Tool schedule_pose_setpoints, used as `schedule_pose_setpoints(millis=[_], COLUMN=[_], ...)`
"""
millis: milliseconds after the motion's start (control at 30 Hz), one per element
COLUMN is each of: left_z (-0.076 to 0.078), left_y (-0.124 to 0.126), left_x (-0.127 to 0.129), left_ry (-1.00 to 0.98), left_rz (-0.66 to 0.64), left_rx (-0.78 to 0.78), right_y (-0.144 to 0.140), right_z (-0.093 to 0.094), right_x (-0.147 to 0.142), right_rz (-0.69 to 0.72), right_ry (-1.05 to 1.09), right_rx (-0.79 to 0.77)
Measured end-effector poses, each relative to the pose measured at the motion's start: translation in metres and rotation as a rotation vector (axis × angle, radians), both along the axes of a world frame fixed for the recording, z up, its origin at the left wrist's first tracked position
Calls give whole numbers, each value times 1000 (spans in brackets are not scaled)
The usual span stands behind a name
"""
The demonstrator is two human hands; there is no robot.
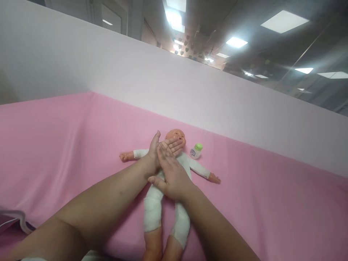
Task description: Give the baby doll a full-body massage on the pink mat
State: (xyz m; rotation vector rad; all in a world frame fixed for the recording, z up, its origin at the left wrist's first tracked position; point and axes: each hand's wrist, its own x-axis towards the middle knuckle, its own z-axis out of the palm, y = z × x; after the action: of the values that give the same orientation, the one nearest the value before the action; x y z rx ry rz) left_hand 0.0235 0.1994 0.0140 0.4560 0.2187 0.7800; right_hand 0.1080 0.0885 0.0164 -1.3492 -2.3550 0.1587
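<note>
A baby doll [152,214] in white cloth lies on its back, arms spread and legs toward me. Over its chest, my left hand [157,150] is palm up with the fingers stretched out and the thumb raised. My right hand [174,175] lies palm down with its fingers across the left palm, thumb apart. Both hands hide part of the doll's chest and lower face. Beside the doll's head, a small clear bottle [194,152] with a green cap and printed label stands on the pink sheet, apart from both hands.
The pink sheet [258,203] covers the surface under the doll. A white wall panel [174,90] rises along the far side. At the lower left edge, a curved grey tube or rail [23,221] shows beside the sheet.
</note>
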Motion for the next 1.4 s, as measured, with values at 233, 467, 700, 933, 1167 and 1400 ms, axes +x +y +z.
schedule_pose_setpoints(millis=[233, 467, 700, 933, 1167, 1400], left_z=[3, 4, -1, 3, 7, 6], left_y=[-18, 3, 20, 7, -6, -3], left_x=[8, -10, -23, -15, -8, -7], left_ry=[79, 73, 32, -20, -18, 47], left_rz=[-79, 81, 192, 82, 41, 105], left_rx=[-5, -61, -84, -79, -55, -55], right_y=[9, 14, 3, -5, -2, 1], right_z=[1, 0, 5, 8, 6, 2], right_x=[10, 14, 5, -4, -2, 1], right_rz=[-218, -254, -13, 69, 21, 23], right_ry=[-31, -80, -39, 10, 12, 67], right_rx=[-30, -84, -82, -48, -32, -1])
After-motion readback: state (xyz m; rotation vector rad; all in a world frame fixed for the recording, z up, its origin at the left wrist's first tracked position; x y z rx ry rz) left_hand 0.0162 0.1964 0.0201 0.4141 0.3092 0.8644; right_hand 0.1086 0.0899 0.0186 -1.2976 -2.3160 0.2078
